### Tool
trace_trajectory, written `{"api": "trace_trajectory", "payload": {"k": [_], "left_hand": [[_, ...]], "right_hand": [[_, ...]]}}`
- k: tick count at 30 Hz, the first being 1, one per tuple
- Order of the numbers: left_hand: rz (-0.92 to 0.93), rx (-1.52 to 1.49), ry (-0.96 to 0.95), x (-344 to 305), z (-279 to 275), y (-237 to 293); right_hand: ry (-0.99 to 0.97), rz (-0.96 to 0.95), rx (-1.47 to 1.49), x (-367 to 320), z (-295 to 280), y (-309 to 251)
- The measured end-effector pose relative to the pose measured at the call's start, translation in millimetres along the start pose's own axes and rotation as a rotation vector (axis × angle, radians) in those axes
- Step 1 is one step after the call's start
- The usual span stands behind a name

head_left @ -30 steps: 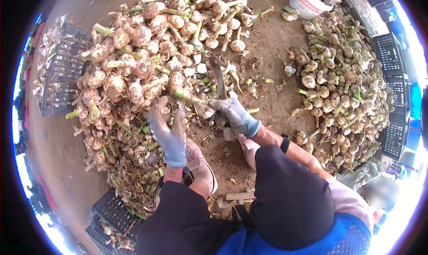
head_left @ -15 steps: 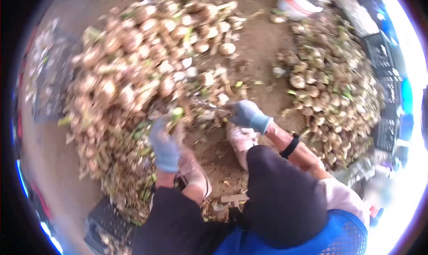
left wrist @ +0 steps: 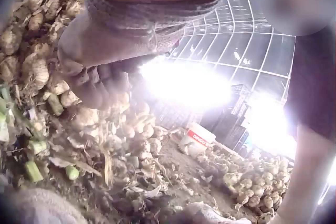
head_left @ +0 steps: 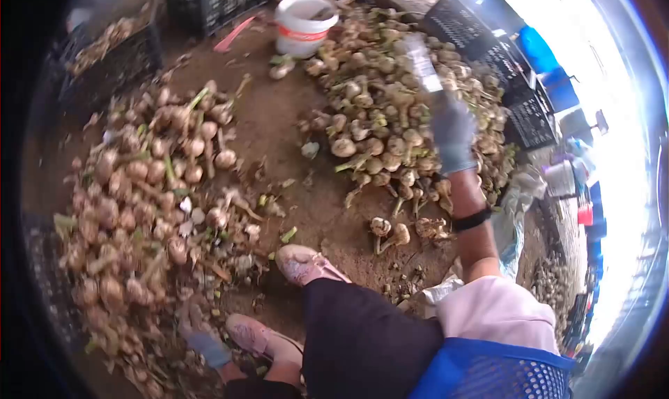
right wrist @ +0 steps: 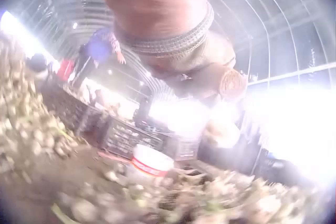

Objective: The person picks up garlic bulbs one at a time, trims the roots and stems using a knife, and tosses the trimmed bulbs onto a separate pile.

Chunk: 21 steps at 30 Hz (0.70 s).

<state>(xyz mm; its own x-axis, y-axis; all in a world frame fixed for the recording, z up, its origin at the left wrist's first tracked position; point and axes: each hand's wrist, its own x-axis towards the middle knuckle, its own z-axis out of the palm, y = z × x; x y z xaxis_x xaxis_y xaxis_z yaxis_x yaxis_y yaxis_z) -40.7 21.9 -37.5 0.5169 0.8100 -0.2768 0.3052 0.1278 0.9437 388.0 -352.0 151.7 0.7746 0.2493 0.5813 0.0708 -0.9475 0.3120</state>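
Observation:
My gloved right hand point(head_left: 453, 131) grips a knife over the right-hand garlic pile point(head_left: 390, 120). The blade point(head_left: 421, 61) points away from me, bright and blurred. In the right wrist view, the butt of the wooden handle point(right wrist: 232, 83) sticks out of the fist. A pale round thing point(right wrist: 223, 132), like a garlic bulb, shows just below that hand; I cannot tell whether it is held. My gloved left hand point(head_left: 205, 343) is low at the near edge of the left garlic pile point(head_left: 111, 225), beside a shoe. Its fingers point(left wrist: 100, 90) reach over bulbs and stalk scraps, holding nothing visible.
A white bucket point(head_left: 300, 33) with a red band stands between the piles at the back. Black crates point(head_left: 216, 5) stand behind it and along the right side. Pink shoes point(head_left: 258, 336) are planted on the dirt floor point(head_left: 279, 162), near loose bulbs and cut stalks.
The hands, earlier close together at a garlic stalk, have parted. The right hand swung right with the knife over the right pile; the left dropped toward the left pile. The view turned right.

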Motion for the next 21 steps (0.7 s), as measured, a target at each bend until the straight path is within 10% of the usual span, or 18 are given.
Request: {"api": "trace_trajectory", "payload": {"k": [3,5,6,9,13,16,19,21], "left_hand": [[0.529,0.803,-0.08,-20.8,16.9,27.4],[0.762,0.941,0.04,-16.4,25.4,16.9],[0.167,0.218,-0.01,-7.2,37.0,15.9],[-0.027,-0.326,0.004,5.9,23.5,-73.9],[-0.376,-0.143,-0.145,-15.2,38.1,21.8],[-0.397,-0.478,-0.165,-2.6,48.1,16.9],[0.124,0.122,-0.117,0.2,68.6,49.1],[0.468,0.326,-0.096,9.5,79.9,52.6]], "right_hand": [[0.248,0.13,0.498,12.7,-11.6,-0.9],[-0.03,0.017,0.676,-6.6,-12.5,-63.2],[-0.094,-0.201,0.85,-24.2,6.5,-97.8],[-0.574,-0.487,1.23,-96.0,7.2,-234.9],[-0.837,-0.852,0.97,-146.1,-9.8,-335.9],[-1.034,-0.707,1.006,-146.5,-6.1,-358.3],[-0.905,-0.513,1.499,-138.4,-46.6,-327.5],[-1.182,-0.467,1.782,-146.2,-78.8,-315.9]]}}
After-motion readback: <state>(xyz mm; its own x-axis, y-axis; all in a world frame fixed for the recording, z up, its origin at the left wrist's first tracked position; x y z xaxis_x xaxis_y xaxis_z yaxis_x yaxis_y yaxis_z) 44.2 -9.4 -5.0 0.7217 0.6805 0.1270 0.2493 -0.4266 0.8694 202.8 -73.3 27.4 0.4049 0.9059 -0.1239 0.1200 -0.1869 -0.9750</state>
